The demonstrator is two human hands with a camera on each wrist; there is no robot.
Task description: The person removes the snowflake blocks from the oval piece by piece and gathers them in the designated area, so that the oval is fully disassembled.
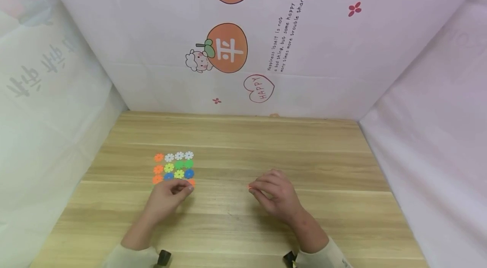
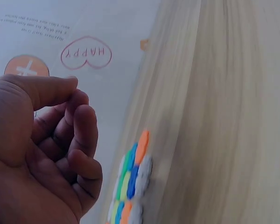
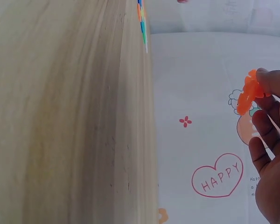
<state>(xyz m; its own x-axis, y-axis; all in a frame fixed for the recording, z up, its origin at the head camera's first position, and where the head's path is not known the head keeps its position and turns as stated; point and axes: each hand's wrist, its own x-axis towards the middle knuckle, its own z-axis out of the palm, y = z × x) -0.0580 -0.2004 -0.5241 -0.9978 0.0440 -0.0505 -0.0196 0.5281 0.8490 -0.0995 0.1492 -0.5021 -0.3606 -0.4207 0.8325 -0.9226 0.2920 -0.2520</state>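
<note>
My right hand [image 1: 277, 195] pinches an orange snowflake disc [image 3: 248, 93] between thumb and fingers, over the right middle of the table. Its notched rim shows plainly in the right wrist view. To the left, flower-shaped plastic discs [image 1: 169, 167] in orange, white, yellow, green and blue lie flat in close rows. My left hand [image 1: 165, 200] is over the near edge of these rows, hiding part of the front one. Its fingers are curled and the thumb meets the fingertips, with nothing visible between them. An orange disc [image 1: 192, 182] shows just beyond those fingertips.
The wooden table [image 1: 228, 141] meets a printed white cloth [image 1: 316, 48] hanging at the back. Plain-looking cloth walls stand along the left [image 1: 49, 103] and right [image 1: 422, 145] sides. Dark straps [image 1: 163, 257] show by the sleeves.
</note>
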